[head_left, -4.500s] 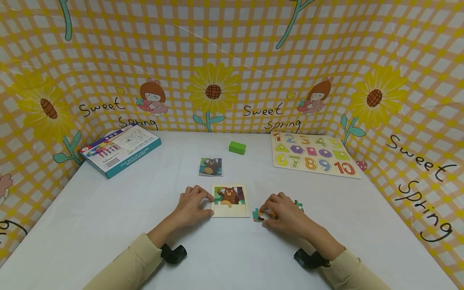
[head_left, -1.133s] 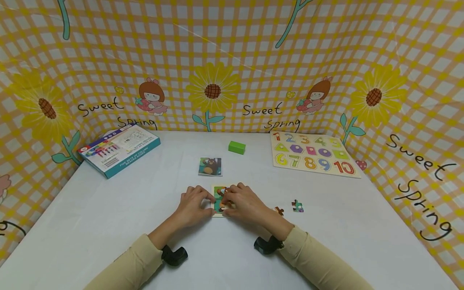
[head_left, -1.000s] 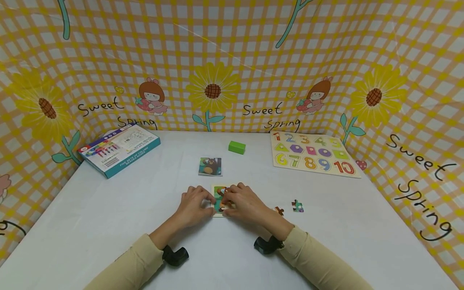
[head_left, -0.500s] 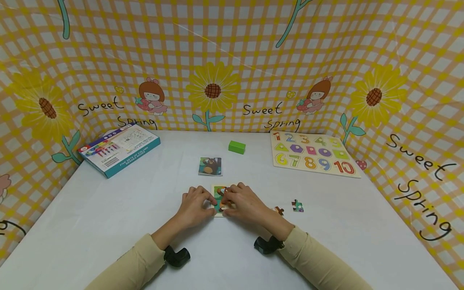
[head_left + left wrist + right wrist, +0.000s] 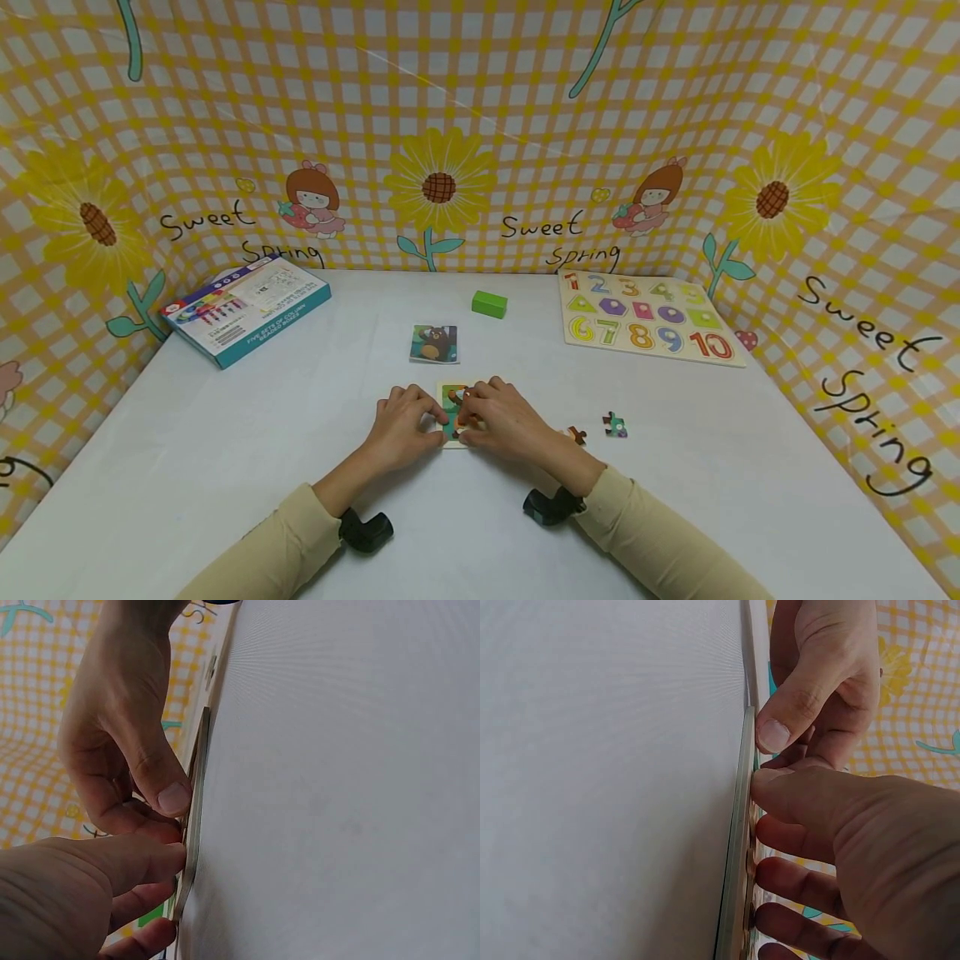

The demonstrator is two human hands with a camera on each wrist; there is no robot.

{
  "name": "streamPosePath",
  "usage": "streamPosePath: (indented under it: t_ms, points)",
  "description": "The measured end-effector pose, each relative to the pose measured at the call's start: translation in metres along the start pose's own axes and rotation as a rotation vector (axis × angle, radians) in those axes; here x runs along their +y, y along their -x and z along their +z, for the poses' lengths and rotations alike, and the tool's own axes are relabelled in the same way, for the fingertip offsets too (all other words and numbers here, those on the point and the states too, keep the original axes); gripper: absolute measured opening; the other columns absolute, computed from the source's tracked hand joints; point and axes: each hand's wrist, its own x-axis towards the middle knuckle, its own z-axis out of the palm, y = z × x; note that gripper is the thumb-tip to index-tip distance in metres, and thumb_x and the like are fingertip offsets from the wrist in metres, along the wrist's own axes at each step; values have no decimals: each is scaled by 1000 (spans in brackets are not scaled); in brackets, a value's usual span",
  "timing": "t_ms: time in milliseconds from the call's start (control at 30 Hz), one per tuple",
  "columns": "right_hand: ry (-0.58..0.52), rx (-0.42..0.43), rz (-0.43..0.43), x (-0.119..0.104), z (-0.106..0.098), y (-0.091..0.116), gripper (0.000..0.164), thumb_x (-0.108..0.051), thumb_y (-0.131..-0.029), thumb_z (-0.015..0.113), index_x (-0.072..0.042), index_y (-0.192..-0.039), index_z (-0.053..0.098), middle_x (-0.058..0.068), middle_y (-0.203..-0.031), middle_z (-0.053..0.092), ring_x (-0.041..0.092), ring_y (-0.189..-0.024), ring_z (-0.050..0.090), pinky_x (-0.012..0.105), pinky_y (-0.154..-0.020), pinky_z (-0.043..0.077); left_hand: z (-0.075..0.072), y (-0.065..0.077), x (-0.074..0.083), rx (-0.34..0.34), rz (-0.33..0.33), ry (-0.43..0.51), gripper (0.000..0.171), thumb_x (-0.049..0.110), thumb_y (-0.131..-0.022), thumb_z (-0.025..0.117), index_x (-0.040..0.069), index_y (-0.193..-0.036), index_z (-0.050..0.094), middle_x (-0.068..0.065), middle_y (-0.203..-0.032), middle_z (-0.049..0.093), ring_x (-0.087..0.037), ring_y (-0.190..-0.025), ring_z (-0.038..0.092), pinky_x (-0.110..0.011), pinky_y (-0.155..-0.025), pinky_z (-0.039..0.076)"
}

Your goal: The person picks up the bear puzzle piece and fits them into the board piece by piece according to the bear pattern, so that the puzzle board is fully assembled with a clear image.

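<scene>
A small jigsaw puzzle board (image 5: 453, 444) with a bear picture lies flat at the table's middle, mostly hidden by my hands. My left hand (image 5: 402, 427) holds it at the left side, thumb and index finger on its lower left part. With bent fingers, my right hand (image 5: 506, 421) holds a puzzle piece down on the board; the hand covers most of that piece. In both wrist views, fingertips touch the face of the board (image 5: 739, 847), seen edge-on. Two loose pieces, one orange-brown (image 5: 577, 435) and one green (image 5: 615, 425), lie right of the right hand.
A bear picture card (image 5: 434, 343) lies beyond the board, with a green block (image 5: 489, 304) farther back. A flat teal-sided box (image 5: 247, 308) is at back left. The number puzzle board (image 5: 651, 317) lies at back right. Patterned cloth (image 5: 480, 108) walls three sides.
My right hand has gone left from the loose pieces onto the board, bringing one piece. Over the last second the left fingers have shifted slightly right onto the board; the right hand has stayed there.
</scene>
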Motion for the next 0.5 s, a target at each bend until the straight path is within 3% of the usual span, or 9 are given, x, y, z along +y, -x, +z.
streamPosePath:
  t_ms: [500]
  points:
    - [-2,-6,44,5,-4,3,17,-31,-76,76,-19,-86,69,-4,-87,58,14,-82,42,28,-73,34,2,0,-2,1,10,4,12,22,-75,73,20,-86,67,1,-98,56,-22,-97,43,-47,-86,31]
